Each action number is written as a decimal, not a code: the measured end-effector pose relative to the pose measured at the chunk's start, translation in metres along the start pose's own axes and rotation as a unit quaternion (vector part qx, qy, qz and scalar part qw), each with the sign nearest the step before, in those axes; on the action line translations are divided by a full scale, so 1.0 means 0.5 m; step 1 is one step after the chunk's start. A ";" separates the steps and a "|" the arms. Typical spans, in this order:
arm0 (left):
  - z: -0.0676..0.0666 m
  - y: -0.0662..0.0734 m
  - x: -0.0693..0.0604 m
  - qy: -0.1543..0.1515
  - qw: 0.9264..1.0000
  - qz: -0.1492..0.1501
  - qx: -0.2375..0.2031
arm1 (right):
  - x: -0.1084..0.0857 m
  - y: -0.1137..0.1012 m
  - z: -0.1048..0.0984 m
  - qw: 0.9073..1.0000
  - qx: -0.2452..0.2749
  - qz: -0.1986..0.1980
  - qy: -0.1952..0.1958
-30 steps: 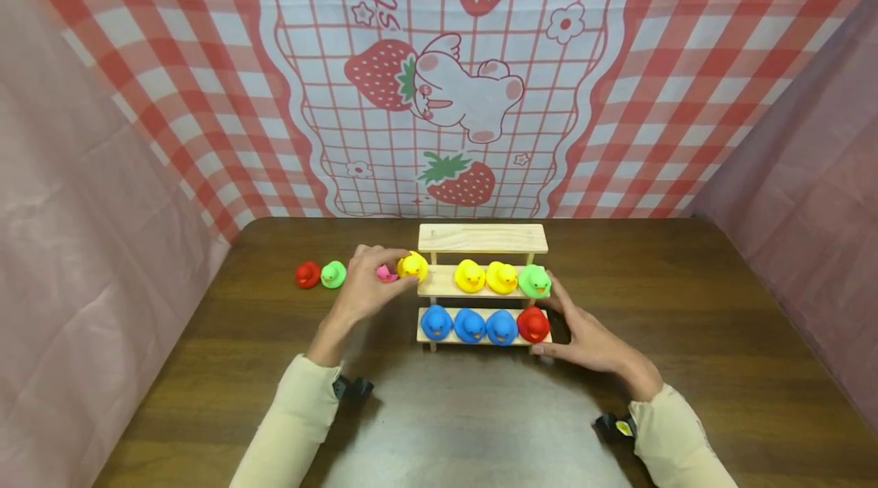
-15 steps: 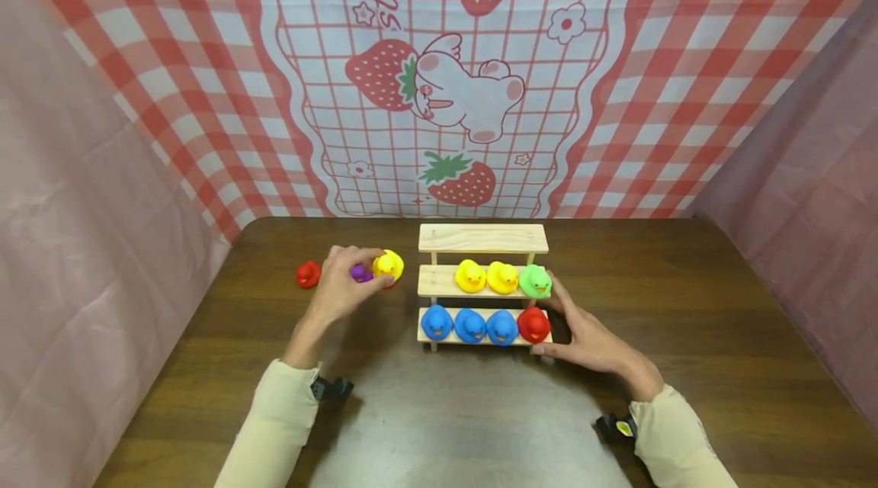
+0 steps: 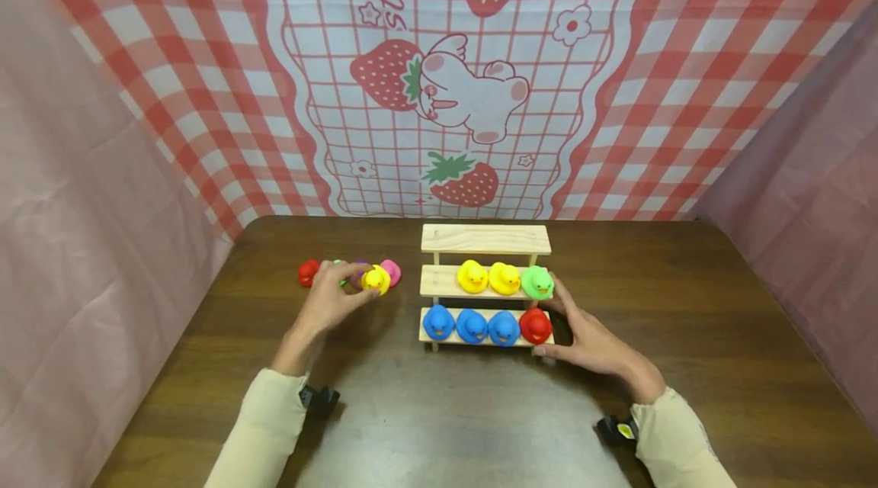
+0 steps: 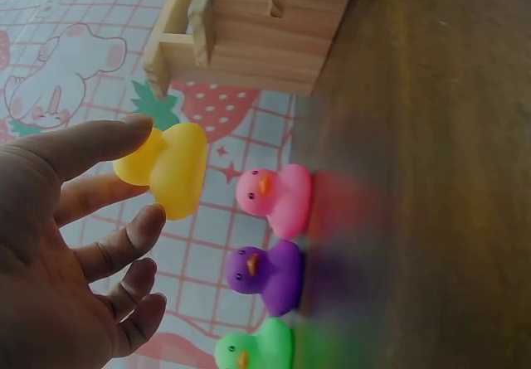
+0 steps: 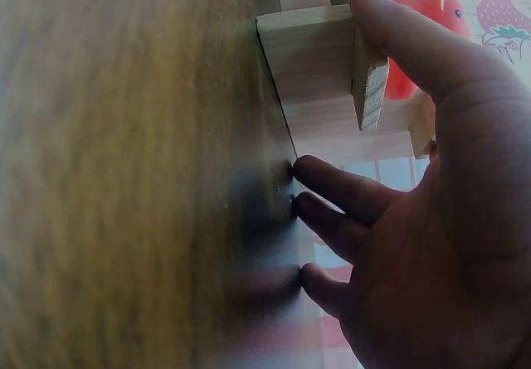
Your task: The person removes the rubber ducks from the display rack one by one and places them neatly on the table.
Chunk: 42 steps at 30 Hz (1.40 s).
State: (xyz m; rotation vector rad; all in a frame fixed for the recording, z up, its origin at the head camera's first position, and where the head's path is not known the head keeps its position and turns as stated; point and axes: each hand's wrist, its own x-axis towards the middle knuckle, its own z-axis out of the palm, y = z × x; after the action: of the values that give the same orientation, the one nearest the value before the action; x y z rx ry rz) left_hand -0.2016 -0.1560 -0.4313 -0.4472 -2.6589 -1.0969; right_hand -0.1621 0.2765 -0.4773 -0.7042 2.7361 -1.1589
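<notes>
My left hand (image 3: 332, 297) pinches a yellow rubber duck (image 3: 376, 280) between thumb and fingers, left of a three-step wooden rack (image 3: 483, 239). In the left wrist view the held duck (image 4: 184, 170) is raised off the table. Close by stand a pink duck (image 4: 286, 201), a purple duck (image 4: 278, 278) and a green duck (image 4: 264, 348). My right hand (image 3: 591, 339) holds the rack's right end, its thumb at the lower front step and some fingertips on the table. On the rack, two yellow ducks (image 3: 472, 277) and a green duck (image 3: 537, 283) occupy the middle step.
Three blue ducks (image 3: 472, 326) and a red duck (image 3: 536, 326) line the lowest step. Another red duck (image 3: 308, 273) sits at the left end of the table row. A checked strawberry cloth (image 3: 453, 130) hangs behind the wooden table (image 3: 439, 412).
The left hand has carried the yellow duck leftward from beside the middle step to over the table row, uncovering the pink duck. The right hand stays at the rack.
</notes>
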 end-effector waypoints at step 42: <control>0.051 -0.040 -0.014 -0.108 0.994 0.023 0.018 | -0.001 0.002 0.001 1.000 -0.012 0.003 0.002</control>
State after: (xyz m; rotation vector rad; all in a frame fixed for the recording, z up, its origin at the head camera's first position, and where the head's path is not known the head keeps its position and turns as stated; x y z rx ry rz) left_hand -0.2046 -0.1526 -0.4645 -0.6525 -2.8317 -1.0390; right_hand -0.1617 0.2771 -0.4782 -0.6950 2.7582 -1.1306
